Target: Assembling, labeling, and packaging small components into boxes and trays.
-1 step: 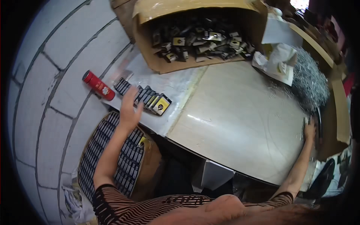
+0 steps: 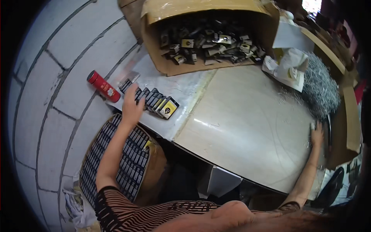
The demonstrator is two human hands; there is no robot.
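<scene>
My left hand (image 2: 132,108) reaches over a slanting row of small dark boxes (image 2: 154,101) at the left of the table, its thumb and fingers apart around part of the row. The box at the near end shows a yellow and white face. A red cylindrical flask (image 2: 103,87) lies just left of that hand. Far to the right, my right hand (image 2: 317,135) rests at the table edge below a heap of thin silvery metal pieces (image 2: 320,87). Its fingers stretch toward the heap; a small pale bit shows at the fingertips, too small to name.
A large cardboard carton (image 2: 154,58) on its side holds many loose small boxes. White crumpled packaging (image 2: 291,69) lies against the metal heap, beside an opened carton (image 2: 349,123). Below my left arm stands a carton (image 2: 156,158) packed with rows of dark boxes. A block wall (image 2: 50,96) borders the left.
My left hand has come closer in on the row of boxes, its fingers lower over them. My right hand has shifted slightly. The whole view has moved a little.
</scene>
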